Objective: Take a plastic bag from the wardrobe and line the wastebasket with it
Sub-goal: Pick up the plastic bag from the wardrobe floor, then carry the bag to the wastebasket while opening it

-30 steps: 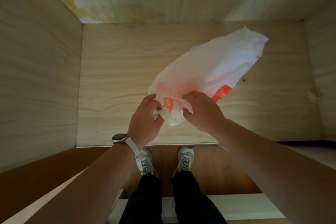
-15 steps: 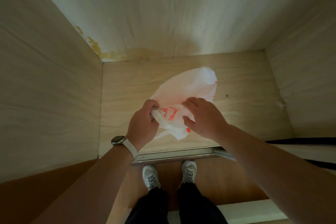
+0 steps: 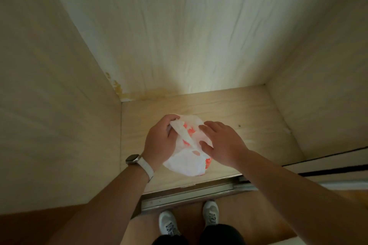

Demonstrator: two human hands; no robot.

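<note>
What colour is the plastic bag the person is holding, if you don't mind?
The plastic bag is white with orange-red printing, seen in the head view.

1. Both forearms are bare, with no sleeves showing.
2. The left wrist wears a smartwatch (image 3: 132, 158) with a rounded rectangular dark face and metallic case on a white band (image 3: 146, 168).
3. White lace-up sneakers (image 3: 168, 223) with dark laces.
4. Dark trousers (image 3: 221, 234) at the bottom edge.
</note>
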